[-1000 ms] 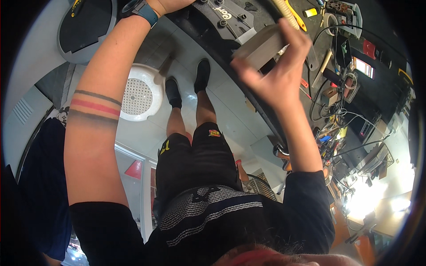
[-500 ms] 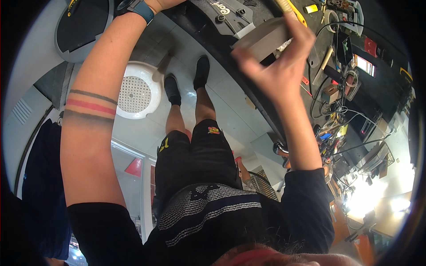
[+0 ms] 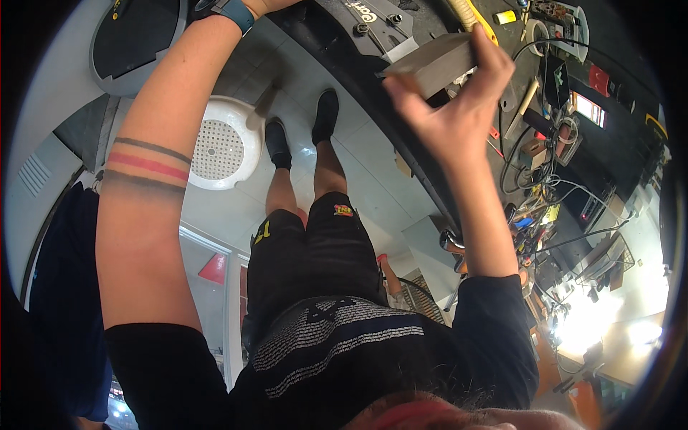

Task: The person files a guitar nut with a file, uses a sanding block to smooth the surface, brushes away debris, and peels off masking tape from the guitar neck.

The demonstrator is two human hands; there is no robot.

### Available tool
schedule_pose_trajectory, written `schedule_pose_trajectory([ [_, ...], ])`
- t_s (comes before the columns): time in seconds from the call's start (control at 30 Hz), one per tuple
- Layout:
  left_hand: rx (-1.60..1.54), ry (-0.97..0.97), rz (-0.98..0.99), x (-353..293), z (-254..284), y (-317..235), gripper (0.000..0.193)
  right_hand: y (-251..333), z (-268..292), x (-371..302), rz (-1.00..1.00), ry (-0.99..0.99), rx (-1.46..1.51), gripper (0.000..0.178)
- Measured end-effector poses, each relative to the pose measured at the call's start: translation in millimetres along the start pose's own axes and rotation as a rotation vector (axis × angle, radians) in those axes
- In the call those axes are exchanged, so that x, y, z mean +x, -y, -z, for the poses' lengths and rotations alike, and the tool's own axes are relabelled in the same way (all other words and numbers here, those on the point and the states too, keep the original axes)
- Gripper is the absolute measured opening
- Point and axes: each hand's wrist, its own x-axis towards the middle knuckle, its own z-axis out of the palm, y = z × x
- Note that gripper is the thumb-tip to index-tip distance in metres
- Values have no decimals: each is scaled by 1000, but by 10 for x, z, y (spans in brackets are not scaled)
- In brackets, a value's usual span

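My right hand [image 3: 459,122] grips a grey rectangular block [image 3: 437,63], thumb on its near left end and a finger on its far right end. The block is held at the bench edge, beside a dark guitar headstock [image 3: 373,21] with metal tuner posts and pale lettering. A pale strip [image 3: 401,50] lies between headstock and block; whether the block touches anything beneath is hidden. At the top edge, my left hand [image 3: 274,6] reaches out of the picture near the headstock's left side. Its fingers are cut off from view.
Cables, a yellow-capped cylinder [image 3: 504,16], a wooden-handled tool [image 3: 529,97] and many small tools crowd the dark bench to the right. A white perforated stool [image 3: 215,147] stands on the floor at left. A black-seated chair [image 3: 140,32] is at the upper left.
My right hand and the block have shifted slightly right in the picture, along with the headstock. The grip on the block stays the same. My left arm is nearly still.
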Motion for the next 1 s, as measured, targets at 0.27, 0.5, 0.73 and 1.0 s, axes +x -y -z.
schedule_pose_trajectory([
  [0.27,-7,-3,0,18,-16,25,26,18,-87,-169,51,-9,150,115],
  [0.5,-20,3,15,24,-16,-16,26,104,6,-20,66,29,39,116],
  [0.73,-1,0,-12,40,-13,-43,25,171,73,-12,83,96,-48,115],
  [1.0,12,0,-1,41,8,-40,23,-52,-83,51,-87,-63,-25,114],
])
